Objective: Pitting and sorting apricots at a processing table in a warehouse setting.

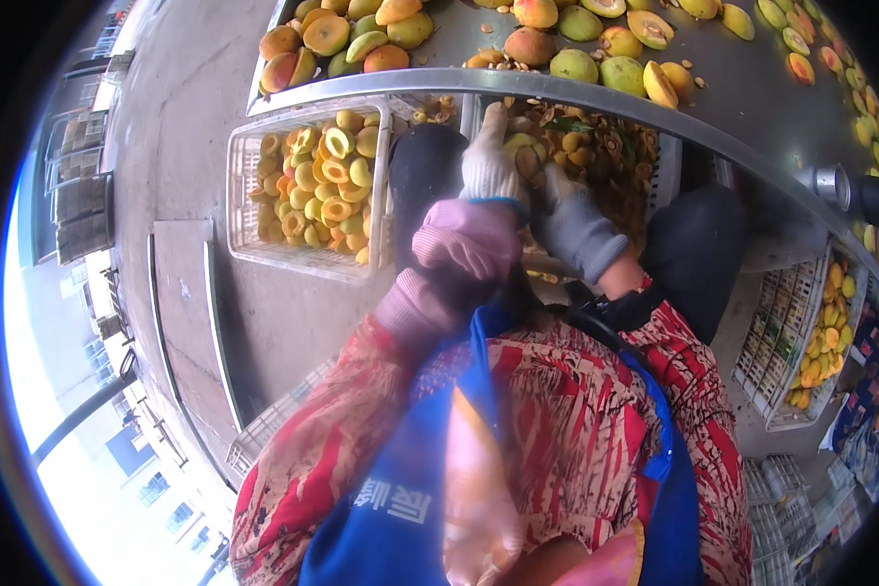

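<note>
"Head view. Item one, hands?"

"Left hand (491, 161): white glove, one digit extended. Right hand (578, 230): grey glove, thumb raised, at four o'clock from the left. Hold of either: cannot tell."

"Item two, fruit?"

"Brownish fruit piece (525, 154), one, at the left hand's three o'clock. Probably light, soft, slippery, easily bruised; best held by rounded sides."

"Surroundings?"

"Nine o'clock: pale crate (303, 270), yellow fruit halves (337, 170). Twelve: metal table (752, 83), fruit-strewn."
</note>
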`<action>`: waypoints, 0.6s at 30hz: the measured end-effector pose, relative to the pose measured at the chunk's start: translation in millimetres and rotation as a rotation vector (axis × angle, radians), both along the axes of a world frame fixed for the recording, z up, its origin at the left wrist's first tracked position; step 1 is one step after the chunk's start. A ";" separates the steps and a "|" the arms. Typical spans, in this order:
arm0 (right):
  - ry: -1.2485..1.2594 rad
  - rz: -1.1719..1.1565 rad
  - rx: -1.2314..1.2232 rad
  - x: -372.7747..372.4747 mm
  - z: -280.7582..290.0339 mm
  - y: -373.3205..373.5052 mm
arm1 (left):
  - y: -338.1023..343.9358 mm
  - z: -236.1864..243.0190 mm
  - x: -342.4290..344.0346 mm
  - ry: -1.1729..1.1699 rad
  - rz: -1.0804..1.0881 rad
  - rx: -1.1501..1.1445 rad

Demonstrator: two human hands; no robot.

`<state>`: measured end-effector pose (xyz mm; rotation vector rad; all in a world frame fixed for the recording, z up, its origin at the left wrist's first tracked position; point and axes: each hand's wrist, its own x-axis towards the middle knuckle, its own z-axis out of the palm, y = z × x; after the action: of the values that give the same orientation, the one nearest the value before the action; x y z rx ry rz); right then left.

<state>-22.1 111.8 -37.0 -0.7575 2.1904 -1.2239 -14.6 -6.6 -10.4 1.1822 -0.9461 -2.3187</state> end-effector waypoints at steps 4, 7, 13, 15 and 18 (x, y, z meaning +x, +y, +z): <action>-0.511 0.005 -0.022 -2.7 24.0 -1.6 | 5.4 5.1 6.9 0.114 -0.027 -0.320; -0.463 -0.008 -0.187 1.0 20.4 -3.6 | 2.4 -9.4 0.5 0.090 0.022 -0.207; -0.633 -0.016 -0.212 -7.7 57.4 10.6 | -9.7 12.0 9.1 0.054 -0.344 -0.013; -0.673 -0.067 -0.209 -3.5 65.0 13.0 | -2.2 12.8 15.6 0.133 -0.331 -0.106; -0.549 -0.149 -0.301 12.9 65.5 11.0 | 2.6 -7.0 19.3 0.347 -0.252 -0.192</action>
<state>-9.2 122.9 28.6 -0.3108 1.6546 -1.6328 4.7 -3.9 -17.3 0.5866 -1.2050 -2.4474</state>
